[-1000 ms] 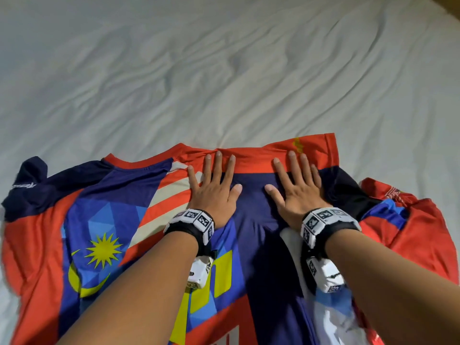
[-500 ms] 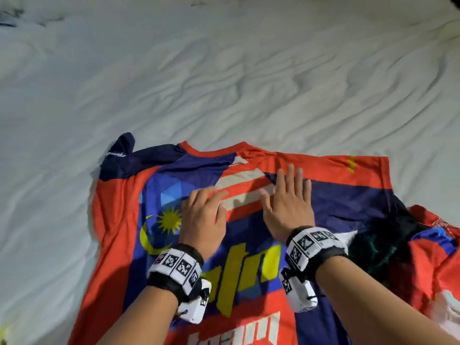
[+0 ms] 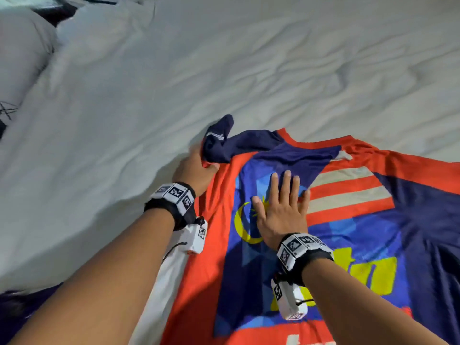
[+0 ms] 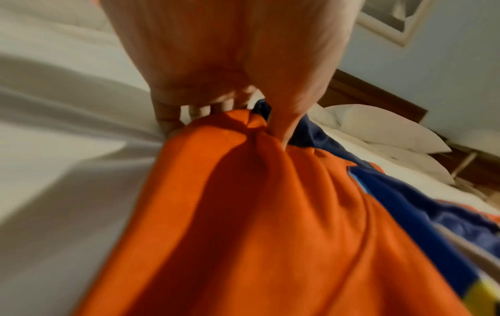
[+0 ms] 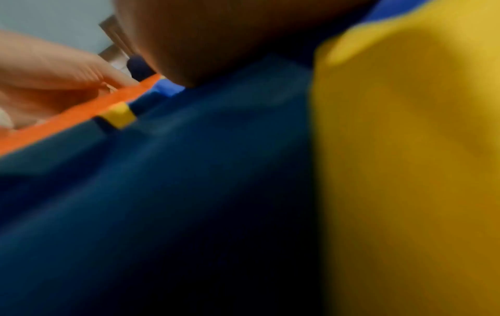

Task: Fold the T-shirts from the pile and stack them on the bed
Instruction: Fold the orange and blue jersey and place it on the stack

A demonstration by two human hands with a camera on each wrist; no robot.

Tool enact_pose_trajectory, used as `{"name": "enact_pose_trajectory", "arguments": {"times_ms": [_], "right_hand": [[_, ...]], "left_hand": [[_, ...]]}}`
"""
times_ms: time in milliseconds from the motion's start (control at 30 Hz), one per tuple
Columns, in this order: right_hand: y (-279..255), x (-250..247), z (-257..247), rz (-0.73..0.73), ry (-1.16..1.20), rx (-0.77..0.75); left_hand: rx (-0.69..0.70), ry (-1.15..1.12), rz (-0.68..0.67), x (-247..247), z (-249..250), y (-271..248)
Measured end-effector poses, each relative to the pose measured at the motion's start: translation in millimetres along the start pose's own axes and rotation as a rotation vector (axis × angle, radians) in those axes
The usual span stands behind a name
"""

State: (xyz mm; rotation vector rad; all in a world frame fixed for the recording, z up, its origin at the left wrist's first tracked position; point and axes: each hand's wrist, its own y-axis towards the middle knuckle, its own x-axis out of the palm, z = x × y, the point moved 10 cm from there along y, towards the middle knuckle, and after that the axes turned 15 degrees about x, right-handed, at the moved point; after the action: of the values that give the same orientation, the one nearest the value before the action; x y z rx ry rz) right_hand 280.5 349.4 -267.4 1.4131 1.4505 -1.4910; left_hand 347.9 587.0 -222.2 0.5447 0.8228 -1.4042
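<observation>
- The T-shirt [image 3: 348, 220] runs off the head view's right and lower edges; the right wrist view is blurred, fingers unseen there.
- It lies on a rumpled white bed [image 3: 224, 70]; pillows [image 4: 384, 128] and a framed picture [image 4: 392, 19] show upper right in the left wrist view.
- The left hand [image 3: 194, 170] pinches the orange shoulder by the navy sleeve [image 3: 221, 140]; the right hand [image 3: 281, 207] presses flat, fingers straight, on the chest print.

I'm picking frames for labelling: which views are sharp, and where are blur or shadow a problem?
Head view: mostly sharp, the shirt and both hands readable, arms casting soft shadows. Left wrist view: motion-blurred sheet, but the left hand gripping orange fabric is clear. Right wrist view: heavily out of focus and dark, only colour patches under the right hand.
</observation>
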Motion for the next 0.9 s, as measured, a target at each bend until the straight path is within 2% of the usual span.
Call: {"name": "enact_pose_trajectory", "arguments": {"times_ms": [67, 167, 267, 333, 400, 467, 567, 633, 667, 733, 800, 900], "right_hand": [[1.2, 3.8, 1.5, 0.024, 0.001, 0.027], [1.3, 4.7, 3.4, 0.043, -0.014, 0.037], [2.6, 6.9, 3.9, 0.032, -0.028, 0.053], [3.4, 8.6, 5.2, 0.03, -0.035, 0.067], [3.8, 9.5, 6.0, 0.039, -0.041, 0.075], [4.7, 11.3, 7.5, 0.042, -0.047, 0.082], [5.6, 13.8, 7.7, 0.028, -0.058, 0.082], [5.6, 13.5, 7.5, 0.022, -0.061, 0.082], [5.6, 13.3, 8.0, 0.021, -0.062, 0.084], [5.1, 12.6, 8.1, 0.017, -0.069, 0.09], [5.0, 12.9, 7.7, 0.014, -0.067, 0.09], [5.0, 11.4, 6.5, 0.004, -0.058, 0.087]], "left_hand": [[-0.002, -0.081, 0.037, -6.7, -3.0, 2.8], [-0.115, -0.262, 0.327, -41.6, -29.6, -7.2], [-0.305, -0.492, 0.64, -66.3, -76.7, -44.2], [-0.421, -0.628, 0.718, -64.1, -104.7, -68.4], [-0.497, -0.712, 0.644, -54.6, -123.2, -75.8], [-0.478, -0.729, 0.573, -53.1, -129.9, -71.1], [-0.334, -0.584, 0.683, -82.2, -128.0, -67.2], [-0.292, -0.491, 0.742, -95.8, -129.4, -70.9], [-0.31, -0.484, 0.727, -96.3, -133.5, -72.4], [-0.437, -0.54, 0.605, -87.6, -143.6, -74.4], [-0.516, -0.481, 0.421, -83.8, -143.6, -72.1], [-0.465, -0.237, 0.224, -90.7, -134.8, -58.8]]}}
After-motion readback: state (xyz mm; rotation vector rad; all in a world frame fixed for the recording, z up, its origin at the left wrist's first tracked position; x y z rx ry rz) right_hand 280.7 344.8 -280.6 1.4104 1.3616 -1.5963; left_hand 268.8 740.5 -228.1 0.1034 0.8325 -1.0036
